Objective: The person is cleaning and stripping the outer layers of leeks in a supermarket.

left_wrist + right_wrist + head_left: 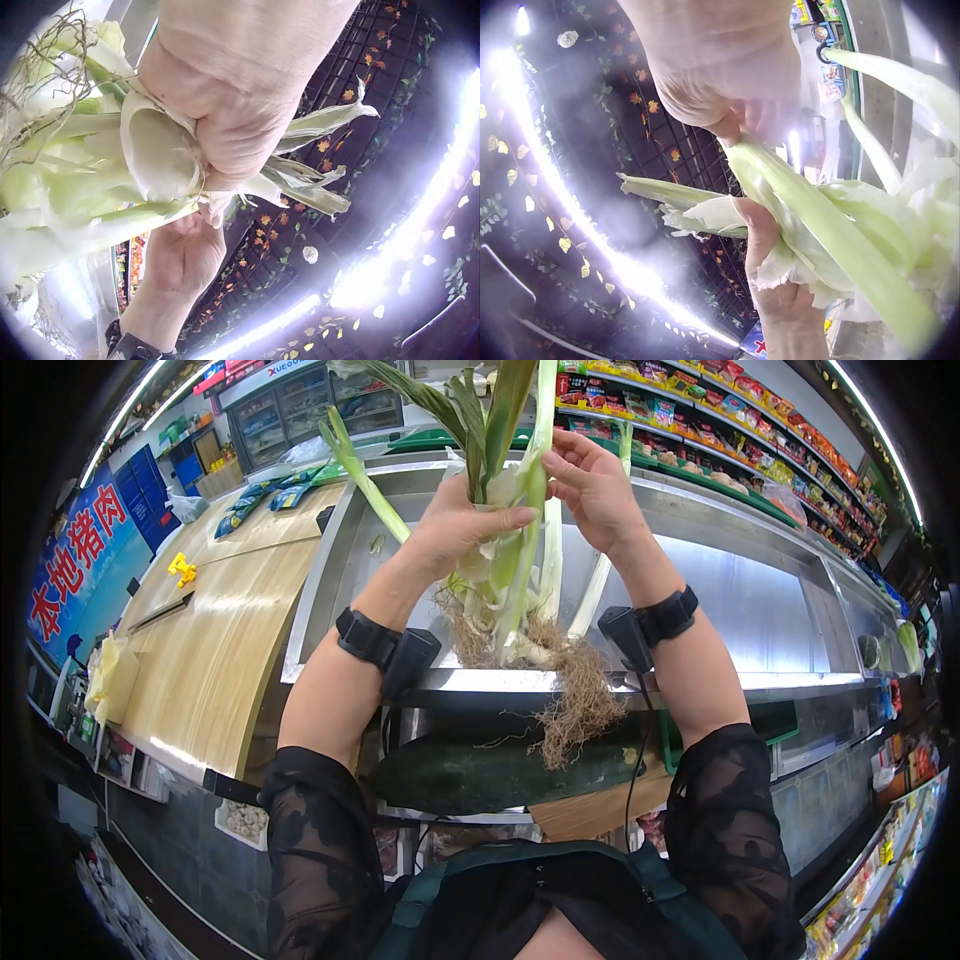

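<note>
Upright over the metal tray's near edge, a bunch of long green stalks (519,560) with pale leaves and brown roots (580,705) is gripped around its upper part by my left hand (462,530). My right hand (597,490) pinches one light green stalk between thumb and fingers beside it. The right wrist view shows my right hand (720,67) at the top of that stalk (825,217), with the left hand (780,300) behind the leaves. In the left wrist view the left hand (232,90) covers part of the bunch.
More stalks (592,595) lie in the metal tray (700,600), one (375,495) at its left. A large dark green gourd (490,772) lies on a shelf below the tray's edge. To the left is a wooden board (230,620) with a yellow object (182,568). Packaged goods line shelves behind.
</note>
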Available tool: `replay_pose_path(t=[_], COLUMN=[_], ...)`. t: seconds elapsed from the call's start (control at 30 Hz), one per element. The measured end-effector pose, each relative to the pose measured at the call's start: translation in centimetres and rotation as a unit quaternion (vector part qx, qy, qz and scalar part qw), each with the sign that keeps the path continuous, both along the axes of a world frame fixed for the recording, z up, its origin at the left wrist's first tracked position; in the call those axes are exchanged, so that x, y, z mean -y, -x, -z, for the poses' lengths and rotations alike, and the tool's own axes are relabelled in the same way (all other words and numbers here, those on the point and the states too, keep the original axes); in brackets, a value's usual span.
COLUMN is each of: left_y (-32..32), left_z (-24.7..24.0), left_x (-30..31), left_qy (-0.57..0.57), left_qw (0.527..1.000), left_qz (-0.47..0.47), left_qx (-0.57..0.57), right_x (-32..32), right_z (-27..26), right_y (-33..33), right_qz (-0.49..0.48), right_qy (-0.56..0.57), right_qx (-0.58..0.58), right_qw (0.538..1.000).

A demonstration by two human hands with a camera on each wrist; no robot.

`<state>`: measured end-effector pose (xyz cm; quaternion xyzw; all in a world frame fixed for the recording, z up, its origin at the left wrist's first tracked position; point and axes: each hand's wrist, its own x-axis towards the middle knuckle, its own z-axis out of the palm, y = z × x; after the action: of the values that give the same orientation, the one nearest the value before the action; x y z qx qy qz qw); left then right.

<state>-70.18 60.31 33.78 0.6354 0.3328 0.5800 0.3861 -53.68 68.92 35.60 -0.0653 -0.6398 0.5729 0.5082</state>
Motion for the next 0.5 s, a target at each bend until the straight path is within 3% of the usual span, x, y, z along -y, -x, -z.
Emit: replay_pose_path(t=[0.27,0.37,0.43,0.5], left_y=[0.6,0.5,0.7,1.7], left_z=[0.1,-0.2,0.0,-0.3], left_x=[-0.5,-0.4,-0.9,-1.3], left_qy=[0.007,0.005,0.003,0.009], left_qw=[1.000,0.998,0.984,0.983], left_qz=[0.016,-0.020,-0.075,-0.068], left_qx=[0.015,0.066,0.164,0.173], right_x=[0.3,0.3,0.1,0.1], right_z=[-0.1,-0.1,0.0,0.0], right_y=[-0.1,-0.1,-0.2,-0.2], right_qz=[0.001,-0.015,-0.028,-0.027], right_qy=[-0.001,-0.003,-0.015,-0.018], right_qx=[0.022,0.010,0.031,0.031], right_qw=[1.000,1.000,0.999,0.999])
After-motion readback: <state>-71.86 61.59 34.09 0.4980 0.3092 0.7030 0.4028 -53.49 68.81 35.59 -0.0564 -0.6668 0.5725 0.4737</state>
